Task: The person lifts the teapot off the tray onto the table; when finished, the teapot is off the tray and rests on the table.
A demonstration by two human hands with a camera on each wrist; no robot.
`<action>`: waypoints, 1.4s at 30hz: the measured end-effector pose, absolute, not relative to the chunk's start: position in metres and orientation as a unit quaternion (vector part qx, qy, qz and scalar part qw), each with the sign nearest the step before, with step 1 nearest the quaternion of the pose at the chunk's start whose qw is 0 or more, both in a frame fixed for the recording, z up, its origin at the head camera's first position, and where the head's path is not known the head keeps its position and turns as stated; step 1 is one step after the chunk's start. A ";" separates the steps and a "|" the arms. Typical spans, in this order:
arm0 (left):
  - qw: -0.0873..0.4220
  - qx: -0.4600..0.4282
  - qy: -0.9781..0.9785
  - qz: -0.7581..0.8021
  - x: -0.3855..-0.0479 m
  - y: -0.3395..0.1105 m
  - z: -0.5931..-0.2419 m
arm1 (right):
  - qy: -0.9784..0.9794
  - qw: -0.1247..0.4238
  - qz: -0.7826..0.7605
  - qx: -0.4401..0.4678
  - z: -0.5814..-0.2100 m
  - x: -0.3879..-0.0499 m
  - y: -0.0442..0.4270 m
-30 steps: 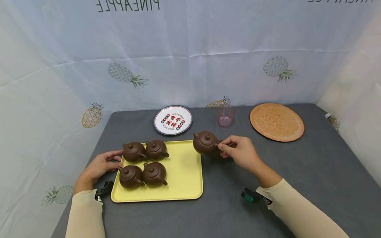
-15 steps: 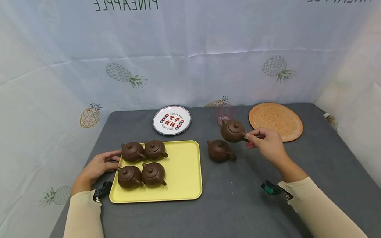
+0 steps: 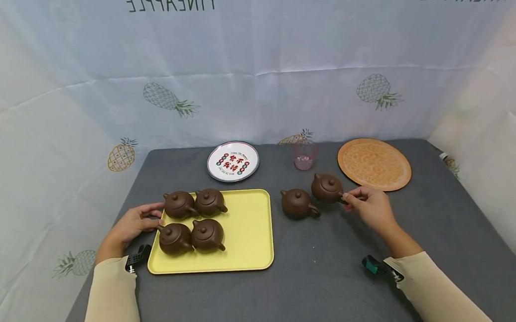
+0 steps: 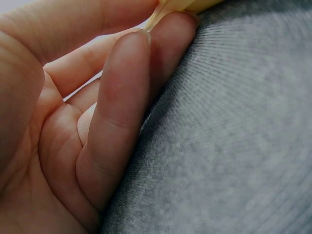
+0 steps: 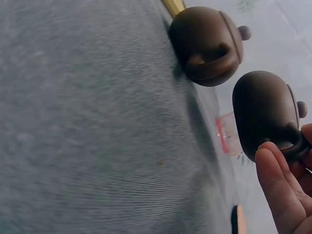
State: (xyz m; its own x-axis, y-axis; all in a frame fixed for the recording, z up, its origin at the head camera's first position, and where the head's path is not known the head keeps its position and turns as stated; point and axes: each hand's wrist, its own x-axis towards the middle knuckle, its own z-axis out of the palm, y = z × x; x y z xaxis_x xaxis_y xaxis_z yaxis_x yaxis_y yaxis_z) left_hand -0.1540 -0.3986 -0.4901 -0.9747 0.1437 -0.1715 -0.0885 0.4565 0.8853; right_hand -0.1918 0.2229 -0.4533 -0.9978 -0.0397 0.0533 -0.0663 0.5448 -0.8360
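In the head view my right hand pinches the handle of a dark brown teapot. The right wrist view shows this teapot held just off the cloth. A second brown teapot stands on the table to its left, close by. My left hand is at the left side of a yellow tray; the left wrist view shows its fingertips holding the tray's rim. Several matching teapots stand in two rows on the tray's left half.
A white plate with red characters lies behind the tray. Near the held teapot stands a clear pink cup. A round tan board lies at the back right. Pineapple-print cloth hangs behind the grey table.
My right hand has carried the teapot from the tray's right edge rightward, past the standing teapot, then lowered it toward the table. My left hand stays at the tray.
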 end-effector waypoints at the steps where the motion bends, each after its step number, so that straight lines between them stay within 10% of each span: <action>1: 0.110 0.017 0.846 0.521 -0.154 -0.398 -0.490 | -0.878 0.012 0.477 0.028 -0.455 -0.192 0.223; 31: 0.105 0.019 0.843 0.527 -0.159 -0.397 -0.485 | -0.914 0.034 0.402 0.048 -0.454 -0.185 0.222; 42: 0.110 0.018 0.842 0.528 -0.156 -0.399 -0.490 | -0.867 0.029 0.480 0.133 -0.437 -0.180 0.156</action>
